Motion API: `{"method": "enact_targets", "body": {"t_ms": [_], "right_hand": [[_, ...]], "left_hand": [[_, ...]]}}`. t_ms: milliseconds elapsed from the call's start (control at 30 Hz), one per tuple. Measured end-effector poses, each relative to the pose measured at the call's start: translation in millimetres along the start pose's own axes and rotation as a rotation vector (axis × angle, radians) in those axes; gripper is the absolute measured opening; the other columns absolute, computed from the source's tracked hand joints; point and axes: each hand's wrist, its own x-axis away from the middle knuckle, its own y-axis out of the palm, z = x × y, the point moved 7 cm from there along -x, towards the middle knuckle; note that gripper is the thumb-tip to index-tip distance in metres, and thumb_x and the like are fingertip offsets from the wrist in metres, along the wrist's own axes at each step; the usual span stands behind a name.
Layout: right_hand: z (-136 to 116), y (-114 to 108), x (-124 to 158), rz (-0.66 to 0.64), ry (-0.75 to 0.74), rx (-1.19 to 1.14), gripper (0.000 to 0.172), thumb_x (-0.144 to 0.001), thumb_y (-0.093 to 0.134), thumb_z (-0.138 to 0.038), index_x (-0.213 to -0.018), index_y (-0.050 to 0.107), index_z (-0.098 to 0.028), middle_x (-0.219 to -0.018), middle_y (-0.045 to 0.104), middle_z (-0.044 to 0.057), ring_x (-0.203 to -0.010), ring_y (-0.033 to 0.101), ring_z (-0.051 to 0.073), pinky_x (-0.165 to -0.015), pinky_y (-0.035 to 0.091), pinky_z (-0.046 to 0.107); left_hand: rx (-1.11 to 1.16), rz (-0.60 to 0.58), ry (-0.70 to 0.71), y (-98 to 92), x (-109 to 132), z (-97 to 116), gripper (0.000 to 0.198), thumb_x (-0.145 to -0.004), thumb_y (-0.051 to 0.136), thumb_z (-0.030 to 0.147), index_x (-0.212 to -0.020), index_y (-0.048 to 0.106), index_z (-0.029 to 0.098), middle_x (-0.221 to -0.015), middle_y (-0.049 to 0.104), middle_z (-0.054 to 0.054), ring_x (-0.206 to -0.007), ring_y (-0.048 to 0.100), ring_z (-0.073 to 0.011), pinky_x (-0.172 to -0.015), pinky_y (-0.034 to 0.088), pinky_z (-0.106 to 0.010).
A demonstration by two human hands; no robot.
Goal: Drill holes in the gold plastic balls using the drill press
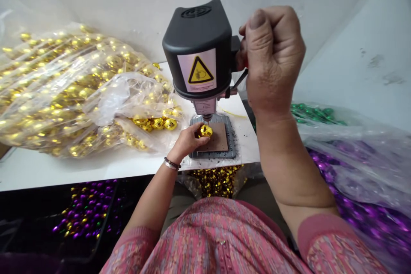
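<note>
A gold bead [206,131] sits on a brown pad [218,138], directly under the bit [206,121] of a bench drill [196,47]; glare and the small scale make it impossible to tell whether the bit's tip touches the bead. The left hand [188,142] is clamped on the bead, its fingers [194,135] closed around the near side and pinning it to the pad, so the step in hand looks like drilling this bead. The next move calls for a firm hold, with the fingertips clear of the bit. The left forearm reaches forward and down from a pink sleeve [135,239], with a bracelet [172,163] at the wrist. The right hand [272,58] is raised beside the drill's head, closed in a tight fist around a feed handle [244,65], of which only a sliver of red shows, and the right forearm rises steeply toward it. The pad lies on a grey plate [232,141] on a white table [96,171], with black specks scattered around it. To the left, a clear bag [64,90] of gold beads lies near the drill, with loose gold beads [157,124] at its edge. A bag [353,154] of green and purple beads lies to the right, and more gold beads [215,182] and purple beads [86,209] show below the table.
</note>
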Motion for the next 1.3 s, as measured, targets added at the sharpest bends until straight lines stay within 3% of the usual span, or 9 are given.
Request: {"method": "enact_targets", "body": {"t_ms": [167,267,433,700,867,1300], "right_hand": [[-1,0,-1,-0.015,0.032,0.047,0.046,-0.081,0.048,-0.065,-0.085,0.052,-0.019,-0.074,0.054,-0.005,-0.054,0.041,0.001,-0.054,0.042,0.018],[-1,1,-2,-0.053,0.086,0.038,0.034,-0.088,0.050,-0.051,-0.084,0.052,-0.018,-0.064,0.046,-0.007,-0.050,0.041,0.000,-0.051,0.041,0.017],[-1,2,-9,-0.080,0.202,-0.039,0.024,-0.096,0.050,-0.028,-0.076,0.051,-0.016,-0.052,0.040,-0.009,-0.043,0.040,0.001,-0.044,0.034,0.017],[-26,-10,25,-0.098,0.167,0.145,0.036,-0.094,0.048,-0.046,-0.082,0.063,-0.015,-0.051,0.041,-0.008,-0.045,0.042,-0.003,-0.047,0.031,0.011],[-30,-15,45,-0.013,0.145,0.234,0.037,-0.095,0.047,-0.046,-0.082,0.063,-0.015,-0.051,0.041,-0.008,-0.047,0.042,-0.003,-0.050,0.033,0.013],[-21,-29,80,0.073,-0.025,0.243,0.028,-0.096,0.050,-0.039,-0.080,0.063,-0.019,-0.049,0.045,-0.008,-0.043,0.044,0.001,-0.047,0.036,0.019]], "left_hand": [[-0.066,-0.027,0.067,5.4,-14,10,0.056,-0.073,0.079,0.030,-0.128,0.069,0.020,-0.109,0.076,-0.007,-0.096,0.068,-0.0236,-0.091,0.054,-0.036],[-0.042,-0.031,0.064,8.5,-18,13,0.060,-0.068,0.083,0.028,-0.127,0.071,0.020,-0.119,0.074,-0.010,-0.106,0.068,-0.0275,-0.100,0.052,-0.041],[0.114,-0.082,-0.012,17.5,-15,0,0.066,-0.070,0.083,0.029,-0.133,0.067,0.021,-0.113,0.076,-0.006,-0.101,0.070,-0.0262,-0.096,0.054,-0.041],[0.249,-0.059,-0.039,26.8,-14,-8,0.072,-0.066,0.085,0.026,-0.135,0.066,0.021,-0.121,0.075,-0.006,-0.109,0.069,-0.0278,-0.102,0.052,-0.042],[0.261,-0.023,-0.018,27.2,-14,-9,0.070,-0.064,0.087,0.026,-0.132,0.069,0.022,-0.111,0.077,-0.006,-0.099,0.070,-0.0271,-0.096,0.055,-0.041],[0.200,-0.037,-0.009,27.6,-13,-5,0.069,-0.068,0.085,0.030,-0.134,0.067,0.022,-0.114,0.077,-0.005,-0.104,0.070,-0.0270,-0.096,0.054,-0.038]]}}
